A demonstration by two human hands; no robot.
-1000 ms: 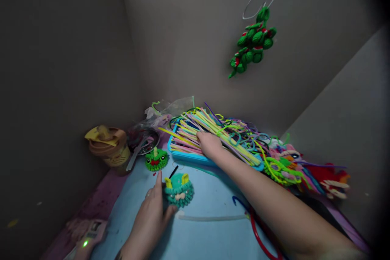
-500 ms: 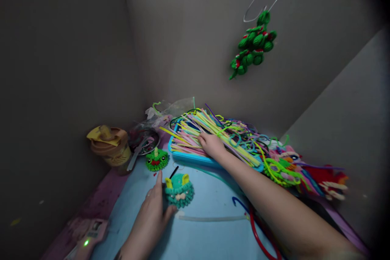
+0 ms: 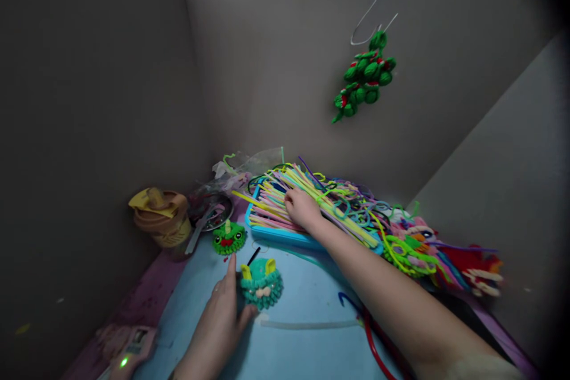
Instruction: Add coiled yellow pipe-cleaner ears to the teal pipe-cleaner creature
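Note:
My left hand [image 3: 221, 314] rests at the left side of a teal pipe-cleaner creature [image 3: 262, 284], index finger stretched forward and thumb apart near its lower edge. Yellow ears and a pale nose mark that creature. Beyond the index fingertip sits a green pipe-cleaner creature [image 3: 228, 238] with a horn and red mouth. My right hand [image 3: 303, 209] reaches into a blue tray [image 3: 285, 238] heaped with pastel pipe cleaners [image 3: 342, 222]. Its fingers are curled closed on pipe cleaners there; the fingertips are partly hidden, so how many cannot be told.
A lidded cup [image 3: 162, 219] and a metal bowl [image 3: 218, 214] stand at the left. A pink device with a green light [image 3: 133, 350] lies nearer. Tangled pipe cleaners and colourful figures [image 3: 409, 255] pile up right. A green ornament [image 3: 367, 77] hangs from a wire.
My right hand has shifted slightly left over the tray, its fingers now more curled. My left hand stays by the teal creature. The view has tilted up a little.

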